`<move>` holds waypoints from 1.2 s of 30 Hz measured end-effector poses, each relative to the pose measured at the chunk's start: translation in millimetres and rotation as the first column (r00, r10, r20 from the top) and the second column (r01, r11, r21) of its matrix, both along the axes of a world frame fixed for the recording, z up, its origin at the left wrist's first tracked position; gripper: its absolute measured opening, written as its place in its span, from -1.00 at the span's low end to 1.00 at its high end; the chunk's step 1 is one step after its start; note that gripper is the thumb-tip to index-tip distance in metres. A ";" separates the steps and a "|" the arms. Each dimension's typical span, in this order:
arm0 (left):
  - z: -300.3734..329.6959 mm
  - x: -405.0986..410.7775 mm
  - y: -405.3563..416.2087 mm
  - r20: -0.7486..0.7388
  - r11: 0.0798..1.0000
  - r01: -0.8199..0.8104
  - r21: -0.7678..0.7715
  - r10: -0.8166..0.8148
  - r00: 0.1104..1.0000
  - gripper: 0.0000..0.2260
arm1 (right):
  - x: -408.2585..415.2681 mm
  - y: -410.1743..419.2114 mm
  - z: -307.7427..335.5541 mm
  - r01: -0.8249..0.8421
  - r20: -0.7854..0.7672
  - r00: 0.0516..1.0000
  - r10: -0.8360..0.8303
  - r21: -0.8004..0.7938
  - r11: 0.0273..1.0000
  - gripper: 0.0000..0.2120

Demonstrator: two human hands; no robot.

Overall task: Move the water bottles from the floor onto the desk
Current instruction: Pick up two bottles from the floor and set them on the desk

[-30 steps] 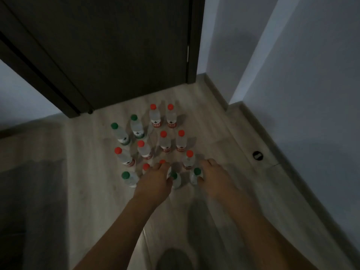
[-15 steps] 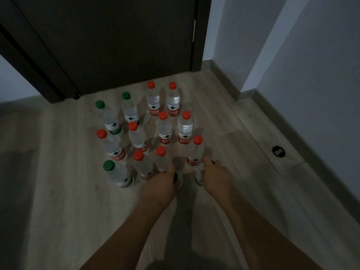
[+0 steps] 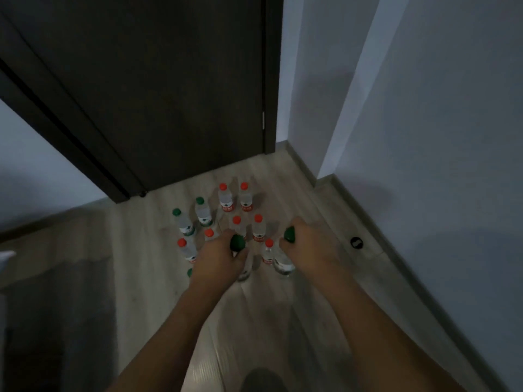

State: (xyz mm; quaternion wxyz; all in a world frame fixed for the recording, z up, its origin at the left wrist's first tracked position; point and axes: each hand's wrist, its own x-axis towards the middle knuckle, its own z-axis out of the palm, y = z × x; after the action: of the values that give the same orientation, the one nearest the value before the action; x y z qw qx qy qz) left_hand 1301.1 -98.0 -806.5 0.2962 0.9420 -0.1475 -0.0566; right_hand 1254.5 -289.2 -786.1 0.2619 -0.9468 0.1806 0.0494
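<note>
Several clear water bottles with red or green caps stand in rows on the wooden floor before a dark door. My left hand is closed round the neck of a green-capped bottle, which hangs above the floor. A second green-capped bottle is gripped by my right hand, also lifted. Red-capped bottles stand at the back, green-capped ones to the left. The desk is out of sight.
The dark door and its frame rise behind the bottles. A grey wall with skirting runs along the right. A round black floor fitting lies near that wall. A pale edge shows at far left.
Both hands closed on the two nearest green-capped bottles and lifted them off the floor. The view has pulled back and up from the bottles.
</note>
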 end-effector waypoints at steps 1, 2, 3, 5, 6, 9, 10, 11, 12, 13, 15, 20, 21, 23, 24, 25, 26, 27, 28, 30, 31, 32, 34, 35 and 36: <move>47.9 -2.3 -4.9 0.007 1.000 -0.006 -0.023 0.006 1.000 -0.84 | -4.9 -3.2 53.0 0.002 0.020 1.000 -0.002 0.008 1.000 -0.77; 92.5 -5.4 -9.4 0.012 0.999 -0.013 -0.040 0.013 1.000 -0.84 | -10.4 -5.0 100.9 0.003 0.034 0.999 -0.003 0.016 1.000 -0.77; 136.3 -9.0 -13.4 0.010 0.998 -0.025 -0.057 0.025 1.000 -0.84 | -16.5 -6.9 145.5 0.005 0.055 0.998 -0.007 0.034 0.999 -0.78; 224.1 -14.5 -19.6 0.021 0.995 -0.042 -0.090 0.044 0.999 -0.82 | -26.4 -12.0 231.8 0.006 0.101 0.995 -0.012 0.057 0.998 -0.79; 265.1 -17.8 -22.3 0.042 0.994 -0.042 -0.101 0.046 0.998 -0.82 | -32.2 -14.3 271.4 0.010 0.114 0.993 -0.015 0.051 0.999 -0.79; 373.4 -32.4 -25.9 0.109 0.991 -0.041 -0.126 0.055 0.993 -0.83 | -56.8 -18.7 373.5 0.034 0.159 0.987 -0.039 0.035 0.999 -0.79; 402.7 -38.1 -25.7 0.130 0.990 -0.042 -0.137 0.059 0.990 -0.84 | -66.4 -19.4 399.4 0.046 0.189 0.981 -0.051 0.029 0.999 -0.78; 427.2 -44.5 -25.3 0.147 0.989 -0.037 -0.144 0.059 0.987 -0.83 | -76.6 -19.7 420.7 0.058 0.213 0.975 -0.061 0.021 0.998 -0.78; 446.8 -50.8 -24.5 0.158 0.988 -0.031 -0.149 0.055 0.986 -0.84 | -86.4 -20.2 436.8 0.070 0.235 0.969 -0.072 0.013 0.997 -0.77; 461.8 -57.4 -23.4 0.163 0.987 -0.026 -0.157 0.052 0.985 -0.85 | -95.5 -21.0 448.2 0.088 0.258 0.962 -0.089 0.013 0.996 -0.77; 482.2 -72.2 -23.3 0.152 0.981 -0.026 -0.192 0.056 0.987 -0.87 | -112.8 -23.5 462.0 0.148 0.299 0.942 -0.152 0.037 0.988 -0.77; 501.1 -101.8 -33.5 0.125 0.966 -0.002 -0.258 0.035 0.992 -0.89 | -143.2 -36.5 468.6 0.259 0.311 0.913 -0.264 0.061 0.964 -0.77; 503.0 -106.0 -36.5 0.120 0.962 0.003 -0.274 0.031 0.992 -0.89 | -149.4 -38.6 467.9 0.268 0.320 0.906 -0.276 0.069 0.961 -0.77; 505.9 -113.6 -43.2 0.114 0.953 0.028 -0.301 0.007 0.993 -0.89 | -162.0 -42.7 468.5 0.301 0.354 0.884 -0.305 0.068 0.951 -0.77; 507.7 -117.0 -47.7 0.116 0.949 0.051 -0.312 -0.016 0.993 -0.89 | -167.9 -45.3 469.9 0.326 0.377 0.866 -0.328 0.071 0.943 -0.77; 509.6 -120.3 -52.3 0.114 0.943 0.076 -0.324 -0.041 0.993 -0.89 | -173.6 -48.0 471.4 0.352 0.398 0.846 -0.354 0.080 0.933 -0.77; 511.5 -123.0 -56.7 0.107 0.938 0.102 -0.332 -0.069 0.992 -0.88 | -178.8 -50.3 473.0 0.375 0.417 0.827 -0.378 0.091 0.922 -0.77; 513.6 -125.2 -61.5 0.093 0.933 0.130 -0.335 -0.105 0.990 -0.88 | -184.2 -52.7 475.0 0.402 0.432 0.807 -0.403 0.098 0.911 -0.77; 515.9 -126.6 -67.0 0.070 0.929 0.160 -0.333 -0.145 0.987 -0.87 | -189.7 -54.8 477.6 0.431 0.444 0.786 -0.430 0.105 0.896 -0.77; 521.1 -128.9 -78.6 0.030 0.921 0.218 -0.323 -0.220 0.975 -0.86 | -201.2 -58.4 482.4 0.484 0.460 0.745 -0.483 0.125 0.866 -0.79; 524.1 -130.7 -84.8 0.025 0.914 0.246 -0.321 -0.252 0.967 -0.86 | -207.5 -59.8 484.5 0.507 0.468 0.725 -0.506 0.134 0.851 -0.79; 526.9 -132.8 -91.4 0.034 0.905 0.278 -0.322 -0.282 0.959 -0.86 | -214.1 -61.3 486.7 0.533 0.474 0.703 -0.530 0.140 0.834 -0.79; 530.4 -137.0 -105.9 0.066 0.879 0.351 -0.323 -0.349 0.935 -0.88 | -228.2 -64.3 491.3 0.595 0.476 0.656 -0.586 0.152 0.789 -0.77; 531.1 -139.7 -113.5 0.075 0.863 0.387 -0.325 -0.384 0.920 -0.89 | -235.8 -65.6 493.5 0.629 0.475 0.629 -0.615 0.154 0.762 -0.76; 531.3 -142.5 -121.7 0.084 0.845 0.424 -0.327 -0.421 0.903 -0.89 | -244.3 -66.5 495.5 0.661 0.476 0.600 -0.642 0.156 0.734 -0.74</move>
State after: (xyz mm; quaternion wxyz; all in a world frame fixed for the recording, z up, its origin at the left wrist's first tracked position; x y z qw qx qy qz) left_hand 1158.6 -219.7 -275.2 0.4326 0.8217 -0.3598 -0.0902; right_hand 1010.2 -355.7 -290.5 0.2815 -0.7985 0.4398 -0.2995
